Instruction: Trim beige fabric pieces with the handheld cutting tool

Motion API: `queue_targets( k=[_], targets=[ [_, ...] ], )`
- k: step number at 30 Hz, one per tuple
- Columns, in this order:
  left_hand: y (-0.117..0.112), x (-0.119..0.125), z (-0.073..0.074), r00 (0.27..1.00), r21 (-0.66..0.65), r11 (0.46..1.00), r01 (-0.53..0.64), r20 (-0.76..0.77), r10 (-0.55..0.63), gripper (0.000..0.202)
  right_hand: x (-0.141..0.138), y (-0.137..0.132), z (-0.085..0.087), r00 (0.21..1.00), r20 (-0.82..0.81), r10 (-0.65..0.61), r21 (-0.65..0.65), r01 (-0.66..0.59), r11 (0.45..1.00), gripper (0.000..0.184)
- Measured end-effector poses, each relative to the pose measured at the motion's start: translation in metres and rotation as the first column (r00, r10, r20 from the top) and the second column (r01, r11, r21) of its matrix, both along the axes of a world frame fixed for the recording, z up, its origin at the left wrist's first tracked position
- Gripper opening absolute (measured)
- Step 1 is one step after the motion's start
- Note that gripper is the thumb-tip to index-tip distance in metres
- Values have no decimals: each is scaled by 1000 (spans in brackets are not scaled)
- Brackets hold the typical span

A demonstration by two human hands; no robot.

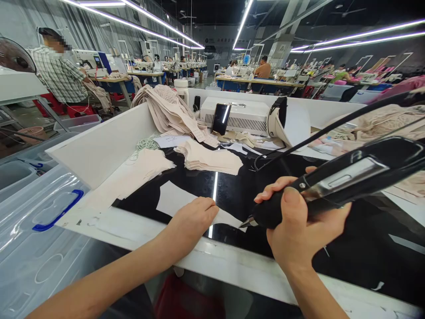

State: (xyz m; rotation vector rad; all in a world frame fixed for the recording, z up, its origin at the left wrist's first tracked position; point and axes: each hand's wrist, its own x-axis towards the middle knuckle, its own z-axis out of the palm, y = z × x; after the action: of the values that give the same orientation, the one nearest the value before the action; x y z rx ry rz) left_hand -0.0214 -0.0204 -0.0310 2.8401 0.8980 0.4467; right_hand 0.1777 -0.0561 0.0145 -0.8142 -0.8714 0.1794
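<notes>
A pale cut fabric piece (pixel 175 199) lies flat on the black glossy work surface (pixel 265 239). My left hand (pixel 194 221) is closed and presses on its near edge, the fingertips partly hidden. My right hand (pixel 299 226) is wrapped round a thick black corded hand tool (pixel 335 181), held tilted with its back end up to the right. The tool's pointed metal tip is at the piece's narrow right end. Beyond my left hand lie a stack of cut fabric pieces (pixel 212 158) and a second, fanned stack (pixel 139 170).
A white raised border (pixel 102 148) edges the table at left. At the back stand a white vented box (pixel 235 113), a leaning phone (pixel 221 118) and heaped fabric strips (pixel 166 108). The tool's black cable (pixel 318 133) arcs across the right. A co-worker (pixel 59 71) sits at far left.
</notes>
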Motion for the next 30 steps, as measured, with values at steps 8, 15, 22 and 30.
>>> queue_targets(
  k=[8,15,22,30],
  targets=[
    [2,-2,-5,997,122,991,55,-62,-48,32,-6,-6,-1,1000,-21,-7,-5,6,1000,50],
    [-6,3,5,983,197,979,45,-185,-8,36,-10,-8,0,1000,-27,-13,-12,13,1000,48],
    [-21,7,6,988,260,965,47,-155,-6,51,-10,-9,0,999,-40,-5,-24,4,1000,52],
    [-31,7,-15,996,333,941,54,-89,-25,87,-10,-9,4,996,-78,33,-42,-37,998,50]
  ],
)
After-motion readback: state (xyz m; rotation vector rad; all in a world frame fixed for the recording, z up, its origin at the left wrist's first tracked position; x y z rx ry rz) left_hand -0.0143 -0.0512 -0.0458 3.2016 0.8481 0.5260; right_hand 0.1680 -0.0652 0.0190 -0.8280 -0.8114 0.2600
